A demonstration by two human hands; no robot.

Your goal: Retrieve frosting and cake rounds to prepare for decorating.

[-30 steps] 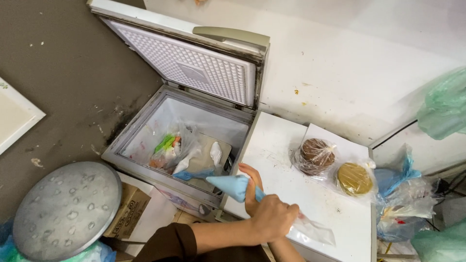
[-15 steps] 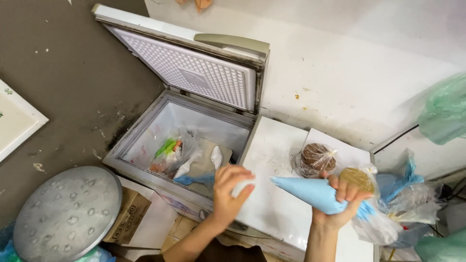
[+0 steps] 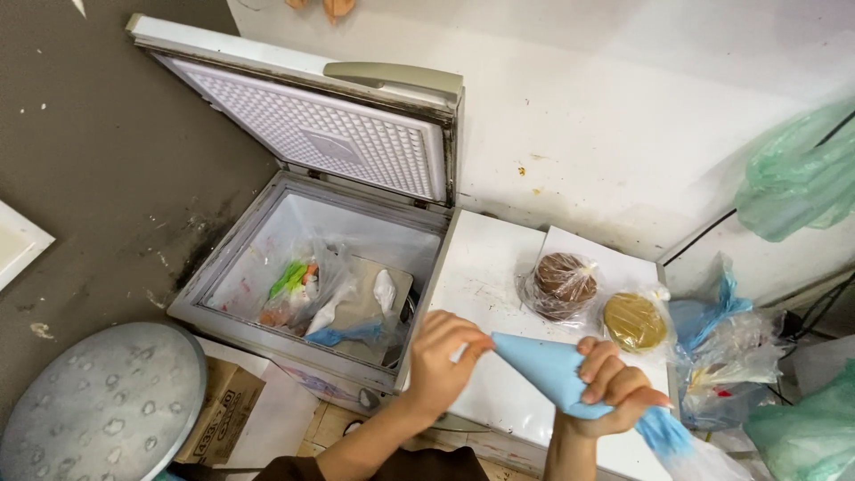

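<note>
Piping bag [image 3: 548,370] of blue cream hangs over the freezer lid's [image 3: 499,294] front edge; our right hand [image 3: 614,387] clenches its wide end. Our left hand [image 3: 445,352] pinches the tip, so we squeeze gently, keeping that tip sealed.

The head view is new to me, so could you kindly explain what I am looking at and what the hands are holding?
The camera sits on a person's head and looks down, so the two bare arms at the bottom are that person's own. The left hand pinches the tip of a blue piping bag, and the right hand grips its wide end. Below them is a white chest freezer. Its left lid stands open, showing bagged items inside. On the closed right half lie a wrapped brown cake and a wrapped yellow round. A grey stool stands at lower left.
</note>
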